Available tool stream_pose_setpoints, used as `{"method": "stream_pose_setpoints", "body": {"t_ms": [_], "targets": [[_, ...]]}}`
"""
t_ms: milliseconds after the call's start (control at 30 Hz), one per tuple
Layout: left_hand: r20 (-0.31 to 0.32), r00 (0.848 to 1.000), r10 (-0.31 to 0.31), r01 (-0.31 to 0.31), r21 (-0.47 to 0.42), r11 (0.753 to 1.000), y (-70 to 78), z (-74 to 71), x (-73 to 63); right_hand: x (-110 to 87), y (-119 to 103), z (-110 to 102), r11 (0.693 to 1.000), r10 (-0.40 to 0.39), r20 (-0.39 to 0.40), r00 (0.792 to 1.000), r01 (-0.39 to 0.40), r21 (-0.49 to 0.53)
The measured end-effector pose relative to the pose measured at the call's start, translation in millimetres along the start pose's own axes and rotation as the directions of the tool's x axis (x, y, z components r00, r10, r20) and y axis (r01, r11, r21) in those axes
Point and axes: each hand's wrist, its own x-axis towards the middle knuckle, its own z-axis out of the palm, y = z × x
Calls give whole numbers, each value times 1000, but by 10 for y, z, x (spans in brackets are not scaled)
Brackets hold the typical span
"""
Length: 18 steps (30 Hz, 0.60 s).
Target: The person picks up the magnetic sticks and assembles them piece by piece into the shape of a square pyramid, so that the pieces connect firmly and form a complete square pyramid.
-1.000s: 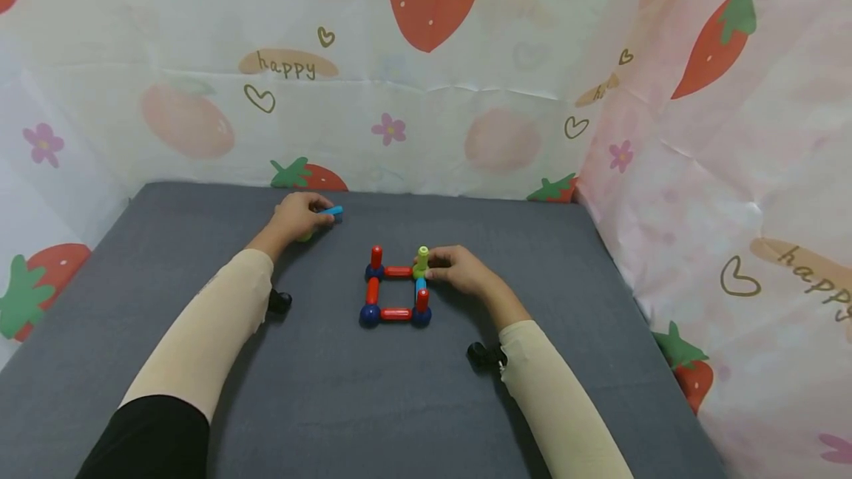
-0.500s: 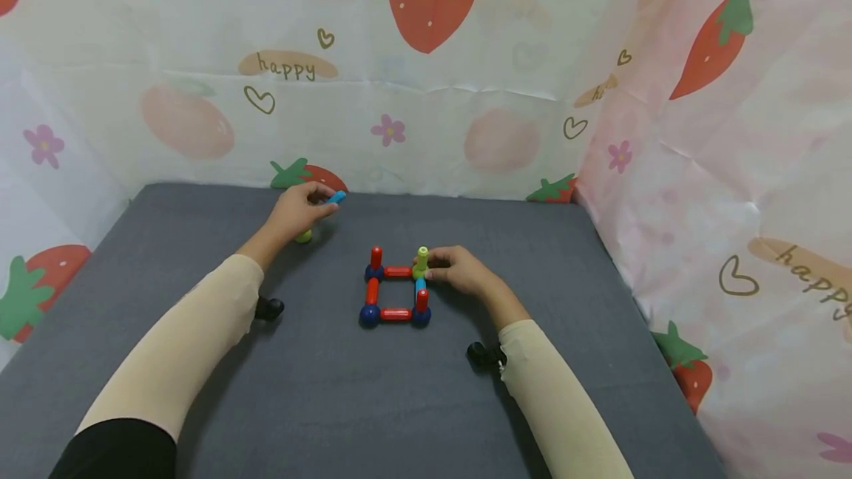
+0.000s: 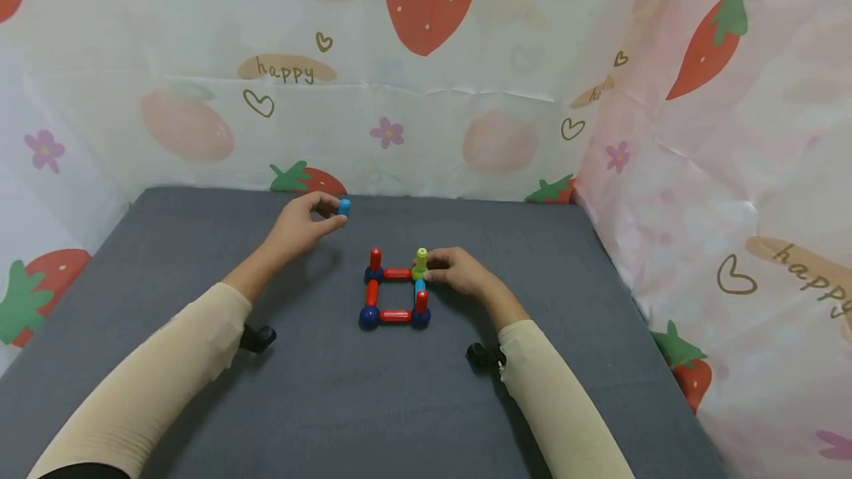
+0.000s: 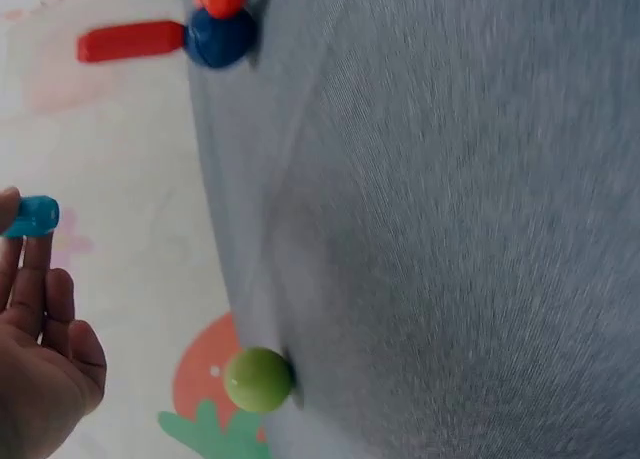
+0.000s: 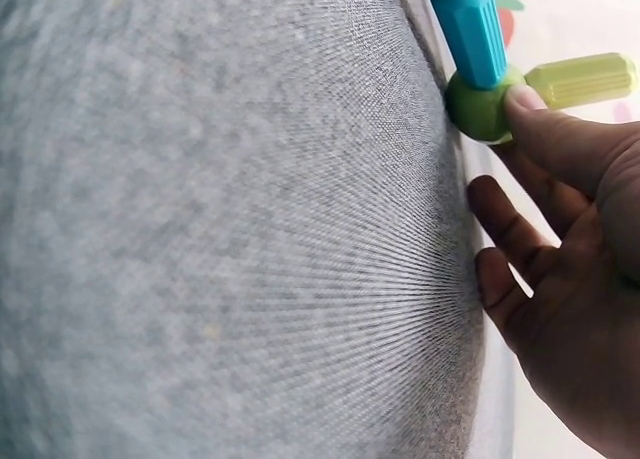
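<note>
A square frame of magnetic rods and balls lies on the grey cloth. It has red rods (image 3: 396,316), navy balls (image 3: 369,316) and one blue side rod (image 5: 470,39). My right hand (image 3: 462,272) pinches the green ball (image 5: 480,109) at its far right corner, where a yellow-green rod (image 3: 422,256) stands up. Red rods also stand on the far left ball and the near right ball. Left of the frame and raised above the cloth, my left hand (image 3: 299,226) holds a loose blue magnetic rod (image 4: 38,215) between thumb and fingers.
Another green ball (image 4: 258,379) rests on the cloth, hidden behind the left hand in the head view. Grey cloth (image 3: 373,405) covers the table. Printed strawberry curtains (image 3: 426,124) hang behind it and along both sides.
My left hand has lifted the blue rod off the cloth near the back and turned it, shifting slightly right. My right hand and the frame stay in place.
</note>
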Motion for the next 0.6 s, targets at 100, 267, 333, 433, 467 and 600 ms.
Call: {"method": "stream_pose_setpoints", "body": {"t_ms": [100, 267, 333, 433, 467, 600], "targets": [[-9, 1000, 1, -2, -27, 1000, 61, -4, -110, 2, -5, 5, 1000, 1, 0, 1000, -1, 0], [-22, 1000, 11, -11, -43, 999, 142, 21, -312, -1, -18, 10, 1000, -4, 2, 1000, 4, -5], [-20, 1000, 19, -20, -40, 999, 169, 42, -393, -5, -25, 10, 1000, -7, 3, 1000, 7, -6], [-6, 1000, 29, -29, -44, 999, 211, 89, -508, -9, -31, 7, 1000, -2, 3, 1000, 2, -2], [1, 999, 33, -33, -47, 998, 226, 105, -544, -11, -31, 7, 1000, -4, 3, 1000, 4, -3], [27, 999, 25, -24, -53, 998, 265, 187, -667, -8, -33, 1, 1000, -6, 4, 1000, 6, -5]]}}
